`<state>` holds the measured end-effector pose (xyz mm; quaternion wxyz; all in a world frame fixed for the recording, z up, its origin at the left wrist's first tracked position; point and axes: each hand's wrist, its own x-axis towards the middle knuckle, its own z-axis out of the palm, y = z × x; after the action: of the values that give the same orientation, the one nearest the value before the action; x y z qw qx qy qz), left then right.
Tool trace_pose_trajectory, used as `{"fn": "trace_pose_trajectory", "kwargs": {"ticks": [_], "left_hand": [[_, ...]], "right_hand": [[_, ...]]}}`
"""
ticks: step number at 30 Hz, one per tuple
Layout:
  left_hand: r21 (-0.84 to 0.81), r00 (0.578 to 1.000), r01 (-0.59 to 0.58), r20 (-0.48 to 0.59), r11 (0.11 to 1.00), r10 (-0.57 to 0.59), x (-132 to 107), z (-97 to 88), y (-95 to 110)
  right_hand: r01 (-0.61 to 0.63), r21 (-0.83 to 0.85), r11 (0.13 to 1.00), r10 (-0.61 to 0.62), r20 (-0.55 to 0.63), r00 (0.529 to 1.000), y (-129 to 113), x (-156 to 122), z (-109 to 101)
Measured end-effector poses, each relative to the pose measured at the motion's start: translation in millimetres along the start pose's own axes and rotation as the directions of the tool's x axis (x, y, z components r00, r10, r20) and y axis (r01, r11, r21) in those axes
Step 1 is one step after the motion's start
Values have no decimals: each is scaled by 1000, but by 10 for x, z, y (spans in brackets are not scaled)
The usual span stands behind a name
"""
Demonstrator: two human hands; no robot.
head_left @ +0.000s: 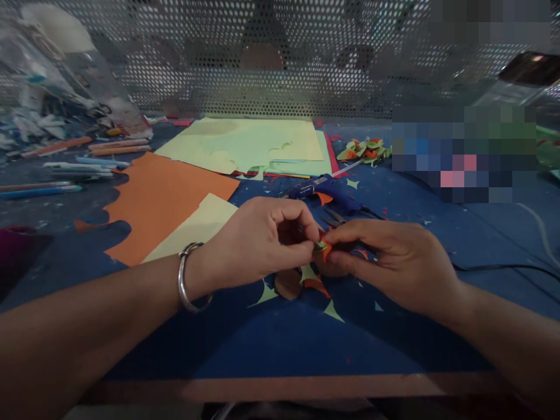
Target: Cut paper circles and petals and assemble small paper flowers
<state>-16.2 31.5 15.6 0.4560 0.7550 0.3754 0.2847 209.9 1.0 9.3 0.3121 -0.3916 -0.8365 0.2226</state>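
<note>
Paper piece (325,251), orange and green, curved; left hand (258,239), right hand (394,262) pinching.

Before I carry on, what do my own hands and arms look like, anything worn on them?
Both are bare of gloves, and no sleeves show. The left hand has a shiny, rounded silver bracelet at its wrist; the right hand has none in view.

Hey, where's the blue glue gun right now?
In the head view, the blue glue gun lies on the table just right of centre, beyond the left hand and right hand, near the pale green sheets.
</note>
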Motion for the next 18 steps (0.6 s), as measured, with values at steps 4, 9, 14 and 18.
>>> {"fn": "trace_pose_trajectory", "kwargs": {"ticks": [4,9,14,18], "left_hand": [[-32,1000,-18,24,999,19,15,-2,-28],[-3,999,-31,11,1000,31,-2,38,-17],[333,988,-123,-51,935,148,-57,85,16],[484,978,-176,-15,857,210,-115,118,29]], "right_hand": [[9,-19,1000,-9,-13,1000,4,14,-8],[49,-60,997,-51,-32,998,23,10,12],[62,-87,994,-64,-24,998,64,11,46],[91,-121,988,-95,-29,995,62,1,64]]}}
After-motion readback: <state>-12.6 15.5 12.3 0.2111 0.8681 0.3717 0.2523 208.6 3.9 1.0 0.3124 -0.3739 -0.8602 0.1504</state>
